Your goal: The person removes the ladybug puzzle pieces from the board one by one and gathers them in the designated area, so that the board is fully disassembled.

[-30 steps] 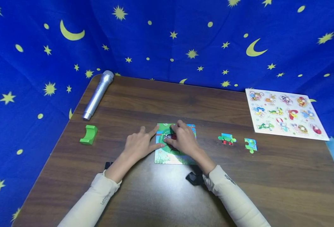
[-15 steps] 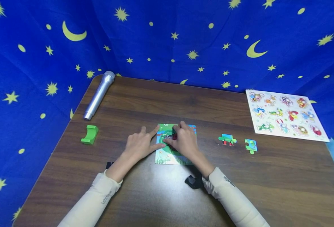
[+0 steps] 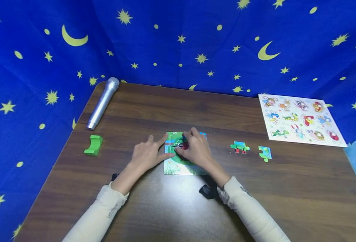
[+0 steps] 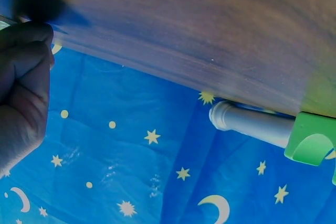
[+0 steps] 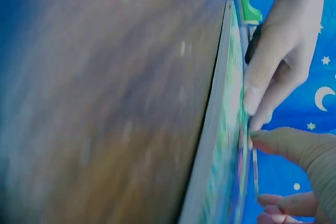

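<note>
A jigsaw puzzle board (image 3: 181, 169) with a ladybug picture on green lies flat at mid-table. My left hand (image 3: 146, 154) is beside it, thumb and index finger stretched out onto its left edge. Over the board's right half my right hand (image 3: 197, 149) has its fingers bent down, covering part of the picture. In the right wrist view its thumb and fingers pinch a thin puzzle piece (image 5: 255, 171), seen edge-on close over the board. Two loose puzzle pieces lie to the right, one blue, green and red (image 3: 240, 147), the other blue and green (image 3: 265, 153).
A silver toy microphone (image 3: 103, 103) lies at the back left, with a green curved block (image 3: 93, 145) nearer the front. At the back right lies a white insect peg puzzle (image 3: 302, 121). A blue star-patterned curtain (image 3: 165, 43) hangs behind the table.
The head view has shifted slightly. My right fingers have moved a little over the ladybug picture, while my left hand keeps its place at the board's edge.
</note>
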Action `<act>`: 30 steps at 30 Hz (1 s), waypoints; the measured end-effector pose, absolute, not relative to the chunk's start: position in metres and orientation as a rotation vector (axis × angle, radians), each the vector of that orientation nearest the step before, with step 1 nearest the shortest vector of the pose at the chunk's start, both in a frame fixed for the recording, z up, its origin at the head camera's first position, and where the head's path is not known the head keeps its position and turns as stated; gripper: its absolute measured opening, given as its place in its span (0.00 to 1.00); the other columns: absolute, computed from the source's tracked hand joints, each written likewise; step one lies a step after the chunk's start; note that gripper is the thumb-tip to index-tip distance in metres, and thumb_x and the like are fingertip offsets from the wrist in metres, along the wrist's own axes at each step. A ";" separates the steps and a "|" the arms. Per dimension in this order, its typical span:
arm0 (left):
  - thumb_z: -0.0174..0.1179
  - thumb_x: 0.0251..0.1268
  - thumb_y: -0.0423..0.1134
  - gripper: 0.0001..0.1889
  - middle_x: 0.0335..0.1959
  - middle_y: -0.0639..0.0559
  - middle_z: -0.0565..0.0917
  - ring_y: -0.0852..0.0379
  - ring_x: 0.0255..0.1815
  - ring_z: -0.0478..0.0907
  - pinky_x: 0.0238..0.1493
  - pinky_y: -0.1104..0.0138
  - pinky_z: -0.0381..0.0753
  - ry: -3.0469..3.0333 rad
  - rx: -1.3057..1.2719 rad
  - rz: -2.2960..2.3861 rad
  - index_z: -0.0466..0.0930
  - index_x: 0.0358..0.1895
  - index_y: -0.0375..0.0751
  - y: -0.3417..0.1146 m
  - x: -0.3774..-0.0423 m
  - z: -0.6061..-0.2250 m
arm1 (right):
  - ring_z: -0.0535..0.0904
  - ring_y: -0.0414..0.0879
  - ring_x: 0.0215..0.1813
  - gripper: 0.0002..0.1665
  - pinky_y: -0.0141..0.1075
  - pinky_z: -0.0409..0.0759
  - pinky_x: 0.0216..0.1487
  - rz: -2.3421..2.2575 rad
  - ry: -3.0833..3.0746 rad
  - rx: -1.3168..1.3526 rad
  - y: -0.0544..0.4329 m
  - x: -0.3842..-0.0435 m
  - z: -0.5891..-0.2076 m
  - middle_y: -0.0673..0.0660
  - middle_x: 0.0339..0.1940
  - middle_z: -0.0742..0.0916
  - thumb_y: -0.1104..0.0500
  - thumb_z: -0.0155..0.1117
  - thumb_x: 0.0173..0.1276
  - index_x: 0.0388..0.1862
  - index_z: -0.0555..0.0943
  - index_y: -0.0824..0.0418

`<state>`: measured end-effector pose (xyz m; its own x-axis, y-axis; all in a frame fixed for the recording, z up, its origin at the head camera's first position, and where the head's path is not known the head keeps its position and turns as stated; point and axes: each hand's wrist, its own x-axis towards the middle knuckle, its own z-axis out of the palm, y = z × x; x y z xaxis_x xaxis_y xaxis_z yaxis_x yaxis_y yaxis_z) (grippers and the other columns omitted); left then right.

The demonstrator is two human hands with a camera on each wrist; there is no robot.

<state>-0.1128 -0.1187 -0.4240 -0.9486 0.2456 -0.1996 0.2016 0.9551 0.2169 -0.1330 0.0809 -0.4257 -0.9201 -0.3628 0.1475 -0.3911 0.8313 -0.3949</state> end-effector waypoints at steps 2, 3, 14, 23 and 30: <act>0.52 0.60 0.75 0.46 0.66 0.27 0.71 0.57 0.14 0.60 0.15 0.67 0.60 2.883 0.340 0.289 0.56 0.78 0.60 -0.118 -0.113 -0.425 | 0.72 0.47 0.32 0.38 0.44 0.75 0.39 0.635 -2.917 0.633 0.088 -0.133 -0.423 0.60 0.41 0.80 0.46 0.80 0.52 0.55 0.82 0.70; 0.52 0.60 0.75 0.46 0.67 0.27 0.71 0.58 0.13 0.59 0.15 0.67 0.59 2.882 0.344 0.292 0.56 0.78 0.60 -0.118 -0.113 -0.425 | 0.72 0.47 0.32 0.38 0.44 0.74 0.39 0.631 -2.904 0.641 0.092 -0.133 -0.422 0.60 0.41 0.80 0.47 0.81 0.52 0.55 0.82 0.70; 0.55 0.60 0.74 0.45 0.68 0.25 0.69 0.57 0.14 0.58 0.16 0.65 0.59 2.862 0.332 0.325 0.56 0.78 0.61 -0.120 -0.115 -0.423 | 0.69 0.48 0.32 0.40 0.44 0.67 0.38 0.624 -2.916 0.562 0.152 -0.135 -0.415 0.61 0.40 0.80 0.48 0.81 0.51 0.56 0.81 0.71; 0.54 0.60 0.74 0.45 0.67 0.25 0.69 0.53 0.16 0.65 0.18 0.64 0.65 2.850 0.344 0.323 0.57 0.78 0.60 -0.119 -0.115 -0.423 | 0.74 0.51 0.33 0.38 0.49 0.72 0.42 0.668 -2.918 0.461 0.193 -0.128 -0.421 0.63 0.42 0.81 0.49 0.81 0.51 0.55 0.82 0.72; 0.54 0.60 0.74 0.45 0.68 0.24 0.69 0.54 0.16 0.65 0.18 0.64 0.65 2.845 0.342 0.322 0.56 0.78 0.60 -0.118 -0.115 -0.423 | 0.75 0.52 0.35 0.39 0.49 0.72 0.41 0.637 -2.954 0.461 0.206 -0.126 -0.426 0.64 0.42 0.81 0.48 0.80 0.52 0.56 0.82 0.72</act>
